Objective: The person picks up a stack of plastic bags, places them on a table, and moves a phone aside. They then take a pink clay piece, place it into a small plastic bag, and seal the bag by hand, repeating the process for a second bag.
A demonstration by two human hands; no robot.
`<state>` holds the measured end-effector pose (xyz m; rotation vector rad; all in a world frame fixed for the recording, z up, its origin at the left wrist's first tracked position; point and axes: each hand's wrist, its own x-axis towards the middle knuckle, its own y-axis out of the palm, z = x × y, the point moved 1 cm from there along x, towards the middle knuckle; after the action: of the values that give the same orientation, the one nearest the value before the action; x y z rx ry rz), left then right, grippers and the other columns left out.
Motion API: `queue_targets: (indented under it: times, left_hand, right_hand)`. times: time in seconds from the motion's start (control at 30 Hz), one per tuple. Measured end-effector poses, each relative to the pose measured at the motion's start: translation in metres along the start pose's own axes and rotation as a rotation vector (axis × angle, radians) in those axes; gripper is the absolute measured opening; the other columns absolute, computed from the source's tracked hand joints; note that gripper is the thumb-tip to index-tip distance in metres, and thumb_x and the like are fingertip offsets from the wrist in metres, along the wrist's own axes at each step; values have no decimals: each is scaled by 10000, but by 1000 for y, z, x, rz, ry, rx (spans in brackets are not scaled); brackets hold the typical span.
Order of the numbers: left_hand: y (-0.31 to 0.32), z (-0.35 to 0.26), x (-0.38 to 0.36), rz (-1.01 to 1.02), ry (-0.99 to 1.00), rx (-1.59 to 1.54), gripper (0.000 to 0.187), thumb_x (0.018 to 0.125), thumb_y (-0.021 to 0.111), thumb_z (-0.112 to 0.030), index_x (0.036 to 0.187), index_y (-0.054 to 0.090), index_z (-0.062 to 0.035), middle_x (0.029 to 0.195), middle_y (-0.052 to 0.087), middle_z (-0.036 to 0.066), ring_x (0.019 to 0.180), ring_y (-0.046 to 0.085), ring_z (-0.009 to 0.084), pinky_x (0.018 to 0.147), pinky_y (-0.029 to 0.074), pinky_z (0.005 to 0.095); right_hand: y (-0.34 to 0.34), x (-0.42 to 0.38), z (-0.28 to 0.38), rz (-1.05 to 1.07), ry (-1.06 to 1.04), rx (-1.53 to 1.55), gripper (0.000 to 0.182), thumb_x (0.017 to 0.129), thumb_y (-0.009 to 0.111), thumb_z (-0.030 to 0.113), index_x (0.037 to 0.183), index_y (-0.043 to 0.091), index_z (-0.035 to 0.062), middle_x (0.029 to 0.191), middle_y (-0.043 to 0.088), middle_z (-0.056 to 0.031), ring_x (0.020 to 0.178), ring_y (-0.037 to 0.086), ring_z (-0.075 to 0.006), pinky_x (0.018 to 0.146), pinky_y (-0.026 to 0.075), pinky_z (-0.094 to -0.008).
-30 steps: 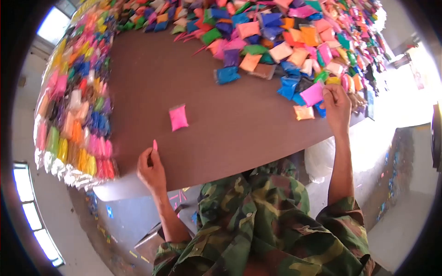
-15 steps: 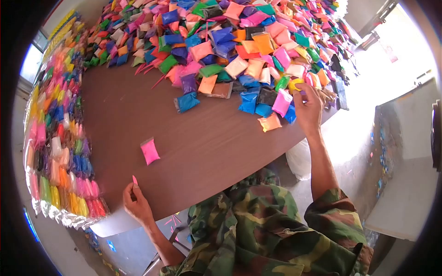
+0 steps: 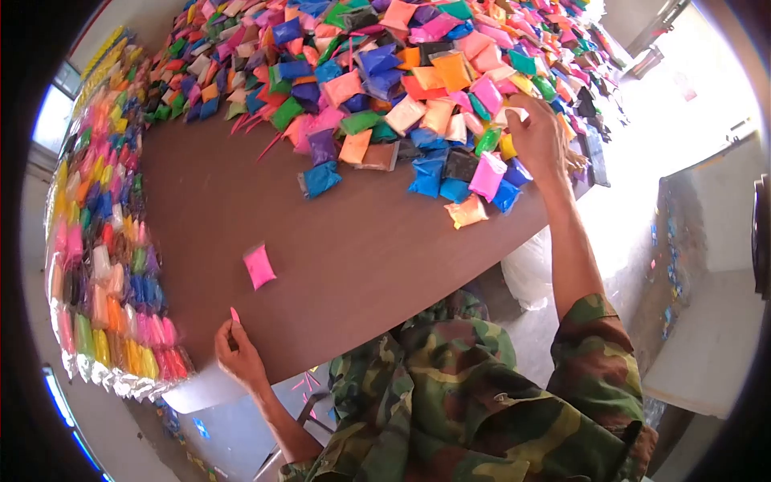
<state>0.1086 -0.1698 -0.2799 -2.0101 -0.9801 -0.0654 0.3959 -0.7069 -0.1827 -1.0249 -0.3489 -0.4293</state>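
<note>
My left hand (image 3: 239, 353) rests by the table's near left edge, closed in a pinch on a thin pink plastic stick (image 3: 234, 314) that points upward. Beyond it, a pink packet (image 3: 259, 267) lies alone on the brown tabletop. My right hand (image 3: 540, 138) is at the right edge of a big heap of coloured packets (image 3: 377, 80), its fingers curled among them. Something pale shows between thumb and forefinger, but I cannot make out what it is. Close below the fingers sits a yellow packet (image 3: 507, 147), partly covered by the hand.
Rows of packets in clear wrapping (image 3: 104, 265) line the table's left side. An orange packet (image 3: 467, 212) lies at the heap's front. Below the right edge of the table (image 3: 345, 265) hangs or stands a white plastic bag (image 3: 528, 273). Pink sticks lie on the floor.
My right hand has moved up and farther into the heap, off the yellow packet it touched. My left hand keeps its pinch on the pink stick. The view has shifted slightly.
</note>
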Motion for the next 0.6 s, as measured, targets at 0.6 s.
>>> queue_targets:
  times: [0.6]
  left_hand:
    - [-2, -6, 1, 2, -34, 10, 172, 1016, 718, -179, 1073, 760, -22, 913, 745, 65, 752, 655, 158, 676, 524, 318]
  right_hand:
    - [12, 22, -9, 79, -4, 156, 434, 847, 825, 219, 1204, 712, 1, 1094, 778, -147, 919, 761, -250, 859, 587, -396]
